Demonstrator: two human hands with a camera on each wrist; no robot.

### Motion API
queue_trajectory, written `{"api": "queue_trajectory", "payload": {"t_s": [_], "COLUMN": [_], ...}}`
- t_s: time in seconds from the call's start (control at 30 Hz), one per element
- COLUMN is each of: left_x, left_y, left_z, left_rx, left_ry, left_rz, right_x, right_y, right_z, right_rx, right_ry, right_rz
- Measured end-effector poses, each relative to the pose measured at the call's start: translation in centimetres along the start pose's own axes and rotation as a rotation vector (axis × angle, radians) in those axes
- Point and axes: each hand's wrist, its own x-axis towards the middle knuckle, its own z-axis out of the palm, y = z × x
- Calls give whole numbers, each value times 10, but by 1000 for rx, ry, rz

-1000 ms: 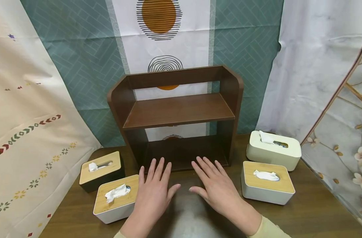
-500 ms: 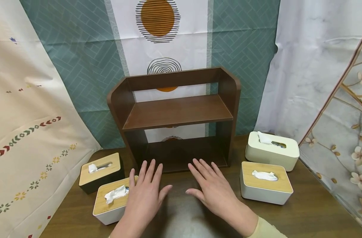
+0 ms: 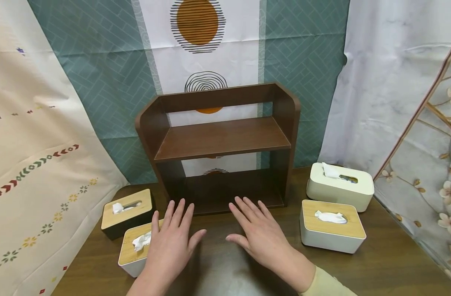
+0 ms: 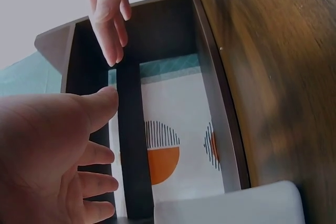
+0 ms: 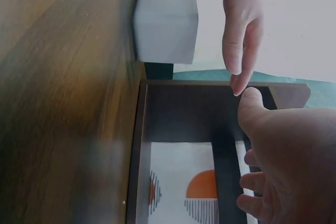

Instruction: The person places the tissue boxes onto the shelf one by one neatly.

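My left hand is held palm down with straight, spread fingers over the front left of the table. It partly covers a white tissue box with a wooden lid. My right hand, also flat with spread fingers and holding nothing, hovers in front of the brown two-tier shelf. Both wrist views show the hands raised above the table, apart from the shelf. Behind the left box sits a black tissue box with a wooden lid. To the right stand another white, wooden-lidded tissue box and a cream tissue box.
The wooden table carries the shelf at its back and tissue boxes on both sides. Patterned cloths hang behind: a green and white one, a cream one at left and a flowered one at right.
My left hand has shifted left, covering more of the near white tissue box. My right hand has moved slightly left. The shelf and boxes stay in place.
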Motion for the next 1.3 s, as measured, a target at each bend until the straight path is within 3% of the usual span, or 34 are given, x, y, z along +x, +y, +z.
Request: {"api": "queue_trajectory", "payload": {"t_s": [0.27, 0.47, 0.87, 1.3], "left_x": [-4, -6, -11, -11], "left_y": [-10, -16, -30, -44], "left_z": [-6, -8, -12, -18], "left_rx": [-18, -24, -19, -5], "left_ry": [-22, 2, 10, 18], "left_rz": [-35, -41, -75, -73], "right_x": [4, 9, 11, 20], "right_y": [-10, -17, -31, -46], "right_z": [3, 3, 4, 5], "right_rx": [-13, -34, -34, -68], "right_ry": [-1, 19, -23, -27], "right_rz": [-14, -38, -38, -66]}}
